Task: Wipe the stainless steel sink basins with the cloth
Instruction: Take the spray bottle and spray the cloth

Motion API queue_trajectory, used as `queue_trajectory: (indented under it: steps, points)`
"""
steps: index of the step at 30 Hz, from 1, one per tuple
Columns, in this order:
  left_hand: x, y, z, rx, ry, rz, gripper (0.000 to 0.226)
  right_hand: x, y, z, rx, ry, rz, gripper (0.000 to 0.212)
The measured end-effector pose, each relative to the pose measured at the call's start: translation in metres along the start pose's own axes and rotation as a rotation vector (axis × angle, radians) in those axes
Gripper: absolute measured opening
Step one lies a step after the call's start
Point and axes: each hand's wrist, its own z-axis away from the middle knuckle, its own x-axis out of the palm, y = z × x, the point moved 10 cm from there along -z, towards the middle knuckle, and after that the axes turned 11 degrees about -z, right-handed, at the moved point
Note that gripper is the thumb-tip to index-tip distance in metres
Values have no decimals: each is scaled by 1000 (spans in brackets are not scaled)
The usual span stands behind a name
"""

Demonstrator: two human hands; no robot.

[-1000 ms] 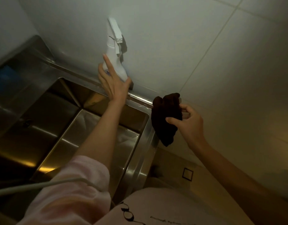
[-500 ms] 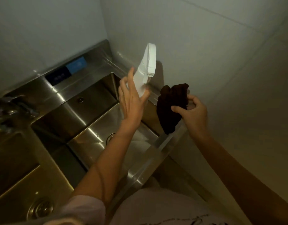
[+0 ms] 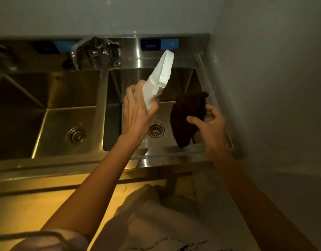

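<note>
The dark brown, soft bunched cloth (image 3: 187,116) hangs limp from the right hand (image 3: 209,122), whose grip is pinched closed on its upper edge, above the right stainless steel sink basin (image 3: 167,109) beside the round drain (image 3: 156,130). It looks light and floppy, so it would likely handle best wadded into the palm rather than held by a corner. The left hand (image 3: 138,113) has its grip wrapped around a white plastic spray bottle (image 3: 160,78), nozzle tilted up over the same basin.
</note>
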Motion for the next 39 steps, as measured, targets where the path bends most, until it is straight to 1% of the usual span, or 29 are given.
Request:
queue_trajectory:
  steps: [3, 5, 7, 15, 20, 24, 29, 33, 36, 39]
  points:
    - [-34, -32, 32, -121, 57, -98, 63, 29, 9, 12, 18, -145, 17, 49]
    - [-59, -60, 60, -250, 92, -159, 67, 56, 15, 24, 34, -261, 26, 47]
    - [-74, -81, 82, -336, 98, -174, 70, 73, 18, 31, 34, -312, 31, 45]
    - [-167, -150, 160, -481, 215, -306, 71, 182, 27, 104, 40, -560, 68, 47]
    - [-234, -201, 200, -576, 296, -317, 67, 270, 23, 171, 31, -736, 51, 49]
    - [-287, -257, 243, -654, 346, -373, 66, 346, 28, 234, 0, -816, 61, 47]
    - [-343, -323, 294, -757, 369, -398, 64, 429, 33, 310, -106, -920, 104, 41]
    - [-379, -355, 326, -813, 416, -349, 55, 474, 40, 359, -152, -970, 120, 36]
    - [-395, -372, 346, -856, 432, -330, 59, 501, 48, 386, -148, -1011, 122, 35]
    - [-407, -389, 365, -907, 435, -367, 64, 525, 56, 406, -107, -1045, 110, 35]
